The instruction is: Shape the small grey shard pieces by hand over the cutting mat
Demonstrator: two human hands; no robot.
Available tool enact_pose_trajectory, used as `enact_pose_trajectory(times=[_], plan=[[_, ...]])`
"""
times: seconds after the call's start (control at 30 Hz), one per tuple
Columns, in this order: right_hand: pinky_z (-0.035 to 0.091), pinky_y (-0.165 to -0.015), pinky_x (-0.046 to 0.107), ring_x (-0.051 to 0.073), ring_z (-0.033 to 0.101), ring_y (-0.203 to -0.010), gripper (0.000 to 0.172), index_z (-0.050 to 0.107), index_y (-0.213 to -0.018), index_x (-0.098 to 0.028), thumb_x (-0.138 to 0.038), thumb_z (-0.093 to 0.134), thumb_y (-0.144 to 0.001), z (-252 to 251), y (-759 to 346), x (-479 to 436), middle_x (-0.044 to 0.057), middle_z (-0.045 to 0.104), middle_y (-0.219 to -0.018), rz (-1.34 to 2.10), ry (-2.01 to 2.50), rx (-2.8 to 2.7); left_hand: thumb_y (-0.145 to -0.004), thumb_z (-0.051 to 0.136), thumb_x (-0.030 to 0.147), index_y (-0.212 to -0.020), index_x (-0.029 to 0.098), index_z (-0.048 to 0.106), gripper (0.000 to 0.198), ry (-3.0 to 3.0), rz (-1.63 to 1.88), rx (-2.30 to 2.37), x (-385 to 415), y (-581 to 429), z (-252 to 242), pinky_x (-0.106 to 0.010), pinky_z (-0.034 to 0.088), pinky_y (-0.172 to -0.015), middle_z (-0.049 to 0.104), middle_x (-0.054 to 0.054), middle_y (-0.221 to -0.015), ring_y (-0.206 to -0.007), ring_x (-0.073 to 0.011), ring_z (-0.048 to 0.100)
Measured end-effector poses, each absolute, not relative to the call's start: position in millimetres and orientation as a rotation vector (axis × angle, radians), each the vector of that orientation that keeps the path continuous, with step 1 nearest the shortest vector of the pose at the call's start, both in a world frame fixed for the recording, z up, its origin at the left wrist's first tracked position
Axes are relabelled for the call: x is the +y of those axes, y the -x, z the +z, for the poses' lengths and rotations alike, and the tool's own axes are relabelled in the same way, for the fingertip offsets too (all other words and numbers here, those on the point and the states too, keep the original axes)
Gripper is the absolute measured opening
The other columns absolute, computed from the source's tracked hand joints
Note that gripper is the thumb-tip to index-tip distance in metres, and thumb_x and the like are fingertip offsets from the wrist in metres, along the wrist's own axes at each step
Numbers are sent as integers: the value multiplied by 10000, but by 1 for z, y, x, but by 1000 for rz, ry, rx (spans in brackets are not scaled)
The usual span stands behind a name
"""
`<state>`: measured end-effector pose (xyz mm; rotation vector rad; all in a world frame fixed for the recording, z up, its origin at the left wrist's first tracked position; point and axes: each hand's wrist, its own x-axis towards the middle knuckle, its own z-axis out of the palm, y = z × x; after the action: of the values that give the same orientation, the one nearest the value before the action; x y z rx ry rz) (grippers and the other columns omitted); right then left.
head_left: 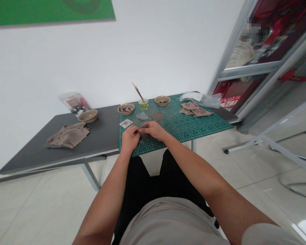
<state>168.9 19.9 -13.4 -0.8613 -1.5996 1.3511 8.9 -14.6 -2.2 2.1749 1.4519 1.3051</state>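
Both my hands meet over the near edge of a green cutting mat (pixel 193 124). My left hand (pixel 130 137) and my right hand (pixel 154 130) are closed with pinching fingers on a small dark grey fabric piece (pixel 145 136) held between them. Just beyond lie a grey fabric piece (pixel 142 116), a brown fabric piece (pixel 157 116) and a small white packet (pixel 125 123).
On the grey table (pixel 102 136) stand three tan bowls (pixel 87 116) (pixel 125 109) (pixel 162 100), a glass jar with sticks (pixel 143 103), a plastic container (pixel 73 102), beige cloths (pixel 68 135) (pixel 194 109) and a clear bag (pixel 206 99). A metal frame (pixel 265 136) stands at right.
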Motion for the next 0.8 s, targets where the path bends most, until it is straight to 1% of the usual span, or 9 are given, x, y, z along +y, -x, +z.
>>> enact_pose_trajectory(times=[0.07, 0.17, 0.3, 0.4, 0.43, 0.53, 0.6, 0.73, 0.8], plan=[[409, -529, 233, 108, 540, -561, 402, 658, -798, -134, -496, 771, -665, -13, -168, 20, -14, 629, -660, 1431, 814, -1553, -713, 546, 140, -664, 211, 630, 121, -2146, 1315, 1435, -15, -9, -2, -273, 441, -690, 661, -10, -723, -718, -164, 588], [416, -508, 231, 102, 532, -524, 409, 612, -785, -144, -487, 786, -645, -12, -167, 19, -27, 610, -635, 1495, 784, -1509, -716, 556, 154, -665, 209, 635, 108, -2103, 1338, 1412, -16, -8, -1, -275, 448, -716, 679, -4, -740, -733, -160, 599], [357, -421, 209, 83, 486, -432, 416, 511, -797, -187, -459, 791, -651, -12, -166, 17, -71, 560, -579, 1438, 778, -1457, -701, 581, 170, -640, 204, 631, 85, -1962, 1393, 1437, -15, -7, -4, -266, 441, -674, 655, 18, -682, -671, -142, 576], [314, -385, 199, 83, 478, -404, 406, 435, -789, -213, -443, 756, -695, -13, -167, 17, -84, 543, -556, 1385, 778, -1446, -681, 654, 229, -660, 201, 658, 35, -1809, 1434, 1419, -12, -6, -7, -261, 443, -637, 662, 25, -672, -630, -134, 565], [313, -384, 196, 85, 483, -408, 402, 424, -790, -217, -438, 748, -703, -13, -168, 17, -85, 542, -554, 1381, 776, -1439, -671, 679, 249, -679, 199, 672, 51, -1763, 1440, 1401, -12, -5, -8, -262, 448, -636, 673, 22, -682, -628, -135, 568], [322, -396, 193, 91, 504, -430, 399, 421, -791, -218, -433, 745, -700, -13, -169, 17, -84, 542, -555, 1384, 766, -1415, -660, 714, 284, -722, 196, 698, 109, -1704, 1452, 1366, -11, -5, -10, -267, 458, -645, 694, 10, -710, -635, -139, 580], [339, -415, 195, 88, 502, -442, 399, 440, -788, -212, -442, 752, -693, -11, -169, 17, -80, 544, -558, 1395, 767, -1431, -664, 711, 287, -722, 199, 697, 106, -1729, 1465, 1375, -10, -4, -10, -269, 456, -650, 693, 10, -715, -637, -140, 576], [337, -439, 200, 82, 481, -468, 412, 502, -815, -196, -464, 777, -666, -9, -169, 15, -71, 548, -581, 1425, 794, -1480, -684, 657, 243, -686, 207, 662, 37, -1854, 1430, 1412, -12, -4, -9, -267, 444, -650, 662, 19, -690, -640, -141, 562], [321, -445, 203, 80, 470, -486, 415, 545, -838, -183, -459, 793, -651, -8, -170, 14, -64, 556, -606, 1416, 805, -1523, -700, 614, 213, -653, 207, 633, 50, -1961, 1369, 1421, -13, -5, -8, -266, 434, -653, 632, 20, -658, -647, -143, 555]])
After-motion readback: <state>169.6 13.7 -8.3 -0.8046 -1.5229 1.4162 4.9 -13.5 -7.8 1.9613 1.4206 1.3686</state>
